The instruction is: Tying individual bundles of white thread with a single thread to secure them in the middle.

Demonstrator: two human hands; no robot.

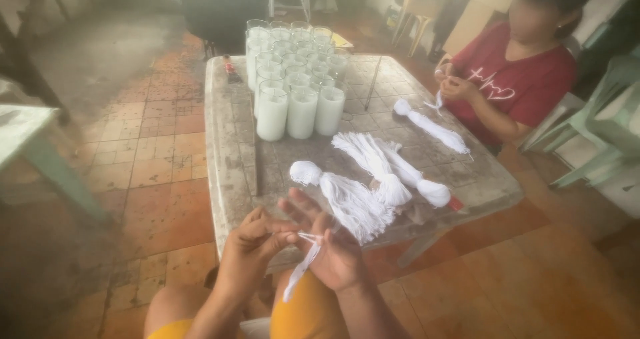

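White candles in glass jars (293, 79) crowd the worn table (230, 159); green chairs (600, 112) stand nearby.

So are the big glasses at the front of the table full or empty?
Full. The three front glasses are solid white almost to the rim, standing upright on the table. The clear glasses behind look empty.

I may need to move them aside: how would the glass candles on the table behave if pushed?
The glass candles look tall, narrow and wax-filled, so probably heavy and apt to tip. Packed touching, one pushed would likely knock its neighbours. Glass walls suggest fragility.
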